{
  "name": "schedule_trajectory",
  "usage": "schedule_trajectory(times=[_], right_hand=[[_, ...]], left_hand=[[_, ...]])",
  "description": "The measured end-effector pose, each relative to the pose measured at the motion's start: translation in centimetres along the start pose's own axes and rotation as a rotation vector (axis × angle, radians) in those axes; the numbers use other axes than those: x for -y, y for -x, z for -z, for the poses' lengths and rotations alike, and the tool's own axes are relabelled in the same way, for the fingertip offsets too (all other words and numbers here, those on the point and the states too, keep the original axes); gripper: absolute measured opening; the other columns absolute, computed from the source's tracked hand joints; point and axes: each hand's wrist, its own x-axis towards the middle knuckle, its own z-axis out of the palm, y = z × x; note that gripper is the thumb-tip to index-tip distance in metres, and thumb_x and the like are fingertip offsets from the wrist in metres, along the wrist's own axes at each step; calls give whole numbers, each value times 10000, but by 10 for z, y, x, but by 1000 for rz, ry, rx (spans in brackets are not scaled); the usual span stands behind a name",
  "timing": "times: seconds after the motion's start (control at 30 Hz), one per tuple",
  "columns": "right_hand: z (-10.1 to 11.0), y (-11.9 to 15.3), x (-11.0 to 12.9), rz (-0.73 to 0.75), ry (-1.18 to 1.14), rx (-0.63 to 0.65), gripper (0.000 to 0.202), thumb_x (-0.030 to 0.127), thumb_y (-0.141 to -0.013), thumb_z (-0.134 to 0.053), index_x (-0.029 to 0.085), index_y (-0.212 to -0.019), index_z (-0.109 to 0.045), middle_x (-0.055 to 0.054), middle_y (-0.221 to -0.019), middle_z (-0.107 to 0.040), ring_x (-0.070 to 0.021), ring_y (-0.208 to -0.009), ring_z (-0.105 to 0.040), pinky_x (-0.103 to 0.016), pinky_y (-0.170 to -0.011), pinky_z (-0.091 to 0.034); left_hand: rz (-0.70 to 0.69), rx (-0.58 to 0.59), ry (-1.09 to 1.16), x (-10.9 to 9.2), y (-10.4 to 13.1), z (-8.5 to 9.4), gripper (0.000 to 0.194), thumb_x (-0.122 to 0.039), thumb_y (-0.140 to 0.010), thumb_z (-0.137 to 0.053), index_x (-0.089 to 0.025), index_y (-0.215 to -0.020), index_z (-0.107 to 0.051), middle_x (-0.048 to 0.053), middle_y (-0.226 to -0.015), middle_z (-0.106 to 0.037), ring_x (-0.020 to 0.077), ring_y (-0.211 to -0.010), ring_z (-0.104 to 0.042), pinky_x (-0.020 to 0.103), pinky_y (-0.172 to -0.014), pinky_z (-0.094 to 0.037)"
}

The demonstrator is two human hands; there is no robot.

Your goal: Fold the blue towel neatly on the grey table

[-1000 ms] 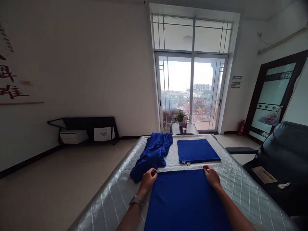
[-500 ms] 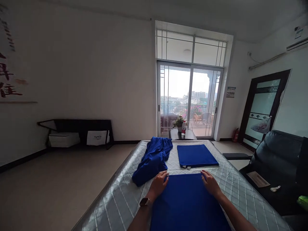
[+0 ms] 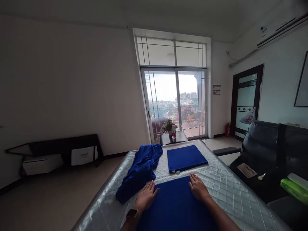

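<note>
A flat, smooth piece of blue cloth [image 3: 176, 202] lies in front of me on a silver quilted mattress [image 3: 231, 183]. On its far left corner rests my left hand [image 3: 145, 195], fingers stretched out, with a watch [image 3: 132, 213] on the wrist. My right hand [image 3: 198, 187] lies flat along the far right corner, fingers extended. Just beyond is a neatly folded blue cloth [image 3: 186, 158] with small white tags at its near edge. A crumpled blue cloth [image 3: 141, 170] is heaped to the left, close to my left hand.
Past the mattress stands a small dark table [image 3: 166, 139] with a potted plant [image 3: 169, 126] and a bottle [image 3: 173, 131]. To the right is a black leather armchair [image 3: 264, 144] holding a green packet [image 3: 292, 189]. A low black bench [image 3: 72, 142] lines the left wall.
The view has turned right, so things appear shifted left. My hands stay at the cloth's far corners, their fingers now lying flatter.
</note>
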Motion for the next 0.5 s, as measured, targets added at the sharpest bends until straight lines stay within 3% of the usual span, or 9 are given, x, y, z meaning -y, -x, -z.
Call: schedule_trajectory(times=[0.07,0.13,0.23,0.3,0.4,0.5], right_hand=[[-1,0,-1,-3,-3,3,642,387,-976,-245,83,-1535,-332,-103,-1607,-288,-213,-1499,-222,-383,-1233,-152],[-1,1,-2,-3,-8,2,640,381,-976,-243,84,-1536,-328,-105,-1610,-279,-218,-1500,-217,-399,-1233,-157],[-1,3,-4,21,0,10,624,319,-961,-265,91,-1539,-322,-99,-1619,-254,-214,-1506,-196,-401,-1236,-148],[-1,5,-6,44,12,21,636,279,-932,-319,116,-1547,-310,-85,-1624,-241,-203,-1508,-188,-380,-1236,-144],[1,7,-7,52,31,22,665,258,-900,-374,126,-1548,-309,-91,-1622,-248,-210,-1504,-209,-374,-1229,-168],[2,6,-6,36,39,13,639,259,-916,-340,116,-1539,-331,-93,-1611,-285,-210,-1497,-234,-379,-1223,-187]], left_hand=[[-21,-56,38,-34,-10,0,538,-434,-971,-432,-143,-1406,-557,184,-1493,-501,350,-1430,-383,542,-1185,-295],[-118,-88,95,-81,-24,-7,528,-444,-981,-412,-169,-1406,-559,184,-1487,-510,351,-1421,-402,547,-1179,-305],[-244,-67,132,-157,-44,-30,538,-474,-997,-382,-207,-1442,-527,159,-1511,-486,286,-1433,-398,445,-1194,-312],[-293,-54,134,-194,-53,-45,532,-438,-1013,-339,-214,-1474,-483,139,-1537,-457,267,-1456,-359,447,-1205,-291],[-300,-44,116,-216,-58,-60,549,-383,-1030,-252,-178,-1513,-412,156,-1557,-422,294,-1465,-338,532,-1189,-298],[-244,-45,32,-205,-54,-66,595,-416,-1040,-178,-140,-1534,-361,167,-1564,-407,299,-1468,-329,548,-1188,-294]])
